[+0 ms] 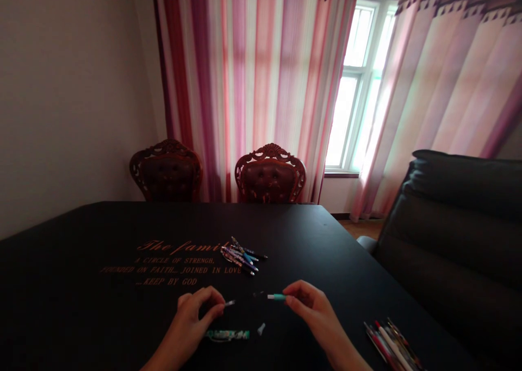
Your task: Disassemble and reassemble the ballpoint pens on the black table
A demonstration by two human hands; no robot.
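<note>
My left hand (pixel 191 321) pinches a thin pen part with a silver tip (pixel 230 303) at its fingertips. My right hand (pixel 309 312) holds a short teal pen section (pixel 276 297) pointing towards the left. Between them, a dark piece (pixel 258 294) almost vanishes against the black tabletop, and I cannot tell whether it joins either part. Below the hands lie a patterned green-and-white pen barrel (pixel 227 335) and a small clear pen cap or tip (pixel 261 329). Neither hand touches these.
Several assembled pens lie in a loose pile (pixel 240 255) beyond my hands, and several more (pixel 391 345) lie at the right table edge. The black table (pixel 285 235) bears orange lettering. Carved chairs (pixel 269 174) stand behind it; a dark padded seat (pixel 452 224) stands right.
</note>
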